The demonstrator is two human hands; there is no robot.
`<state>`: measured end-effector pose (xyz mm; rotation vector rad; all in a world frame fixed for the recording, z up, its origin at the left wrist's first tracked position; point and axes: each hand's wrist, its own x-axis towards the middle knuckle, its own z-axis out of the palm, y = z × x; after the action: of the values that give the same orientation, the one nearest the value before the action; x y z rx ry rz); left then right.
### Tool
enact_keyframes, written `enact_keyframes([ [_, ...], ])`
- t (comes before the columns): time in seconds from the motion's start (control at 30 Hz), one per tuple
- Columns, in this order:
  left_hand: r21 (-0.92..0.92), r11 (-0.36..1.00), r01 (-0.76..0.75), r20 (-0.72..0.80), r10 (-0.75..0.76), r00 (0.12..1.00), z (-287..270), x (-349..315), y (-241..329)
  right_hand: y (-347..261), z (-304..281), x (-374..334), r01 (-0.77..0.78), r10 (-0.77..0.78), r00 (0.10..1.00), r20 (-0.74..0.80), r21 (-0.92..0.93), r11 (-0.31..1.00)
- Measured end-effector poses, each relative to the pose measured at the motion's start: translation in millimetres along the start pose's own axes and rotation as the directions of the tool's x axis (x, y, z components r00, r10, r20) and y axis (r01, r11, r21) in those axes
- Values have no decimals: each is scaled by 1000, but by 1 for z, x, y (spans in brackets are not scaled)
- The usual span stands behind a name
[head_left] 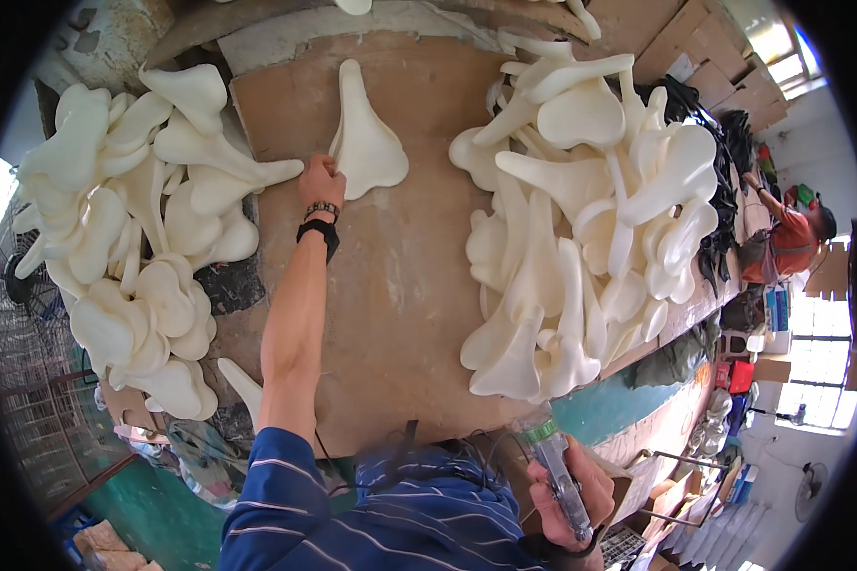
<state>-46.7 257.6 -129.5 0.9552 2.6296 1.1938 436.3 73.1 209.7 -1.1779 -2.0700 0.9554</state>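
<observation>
A cream foam bicycle saddle pad (371,143) lies on the brown cardboard-covered table (381,305), its narrow nose pointing away from me. My left hand (324,184) reaches far forward, closed on the pad's left edge near its wide end. Its fingertips are partly hidden. At the lower right, close to my body, my right hand (586,490) is wrapped round a slim hand-held tool (559,471) with a clear grey body and a green collar. The tool points up toward the table's near edge, apart from the pad.
Piles of similar pads rise at the left (105,228) and right (581,209) of the table. One single pad (241,385) lies beside my left forearm. A dark cable (490,447) hangs near my waist. Another person (795,238) works at the far right.
</observation>
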Motion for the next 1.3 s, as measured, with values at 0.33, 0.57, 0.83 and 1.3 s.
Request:
enact_keyframes([
  [0.33, 222, 954, 204, 247, -257, 934, -122, -149, -65, 13, 2, 14, -90, 102, 973, 207, -67, 994],
  [0.57, 181, 935, 306, 217, -341, 915, -117, -185, -107, 7, 1, 20, 76, -73, 997, 38, -66, 995],
  [0.83, -34, 964, 262, 63, -260, 964, -140, -177, -70, 13, -1, 11, 71, -70, 997, 11, -52, 996],
  [1.3, -187, 969, -158, 0, 161, 987, -78, -60, -28, 29, -5, -3, -192, 189, 979, 72, 38, 981],
])
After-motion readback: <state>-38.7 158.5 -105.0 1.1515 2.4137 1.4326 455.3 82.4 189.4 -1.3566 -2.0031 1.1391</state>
